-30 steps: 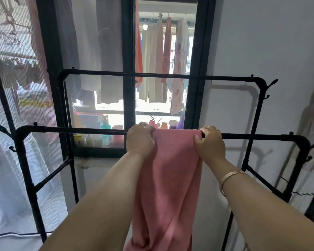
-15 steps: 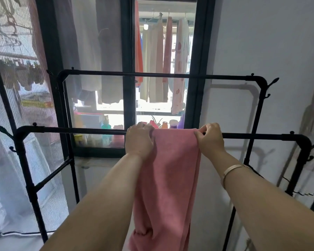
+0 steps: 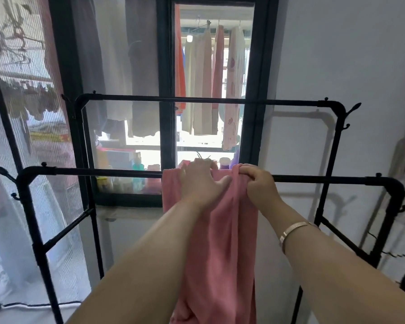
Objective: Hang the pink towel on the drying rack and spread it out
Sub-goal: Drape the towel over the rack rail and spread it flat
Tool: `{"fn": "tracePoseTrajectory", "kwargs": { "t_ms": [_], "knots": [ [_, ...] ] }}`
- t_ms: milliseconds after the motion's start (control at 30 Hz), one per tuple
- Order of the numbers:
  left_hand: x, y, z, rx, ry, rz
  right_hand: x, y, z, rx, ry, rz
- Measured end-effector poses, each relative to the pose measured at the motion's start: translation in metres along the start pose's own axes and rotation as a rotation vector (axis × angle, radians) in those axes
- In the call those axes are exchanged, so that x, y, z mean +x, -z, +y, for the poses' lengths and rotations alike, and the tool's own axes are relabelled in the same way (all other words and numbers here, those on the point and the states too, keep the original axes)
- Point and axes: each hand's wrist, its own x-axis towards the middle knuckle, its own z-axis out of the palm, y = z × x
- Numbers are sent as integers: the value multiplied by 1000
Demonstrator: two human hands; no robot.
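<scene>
Straight ahead in the head view, I saw the pink terry towel (image 3: 222, 242) draped over the near top bar of the black metal tube drying rack (image 3: 98, 171), hanging in a narrow, bunched column down to the six o'clock edge of the frame. Its folded top sat on the bar just right of the picture's middle, with long vertical creases running down the cloth.

My left hand (image 3: 200, 183) lay over the towel's top at about twelve o'clock from the forearm, fingers curled over the bar and the thumb spread out toward three o'clock across the fabric; it pressed on the cloth, though I could not tell if it truly pinched any. A strip of towel showed beyond that hand at its nine o'clock side. My right hand (image 3: 258, 183) was closed around a raised fold of the towel at the bar, knuckles up, just beside the left thumb and nearly touching it. A thin pale metal bracelet (image 3: 292, 230) circled the right wrist.

The rack's far bar (image 3: 197, 100) ran level higher up, toward twelve o'clock, bare. Behind it stood a dark-framed window (image 3: 166, 113) with garments hanging outside (image 3: 204, 78) and small bottles along the sill (image 3: 138, 164). A plain white wall (image 3: 348, 54) filled the two o'clock side, and a sheer mesh curtain (image 3: 14, 136) the nine o'clock side.
</scene>
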Motion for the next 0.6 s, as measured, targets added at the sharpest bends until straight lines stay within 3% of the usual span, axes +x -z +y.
{"fn": "tracePoseTrajectory", "kwargs": {
  "t_ms": [367,500,600],
  "knots": [
    [3,-27,27,-102,43,32,-3,7,6,-113,101,-39],
    [14,-3,-2,-152,256,229,0,3,12,-197,120,-41],
    [14,8,-38,-67,222,318,-4,-1,15,-345,138,-18]
  ]
}}
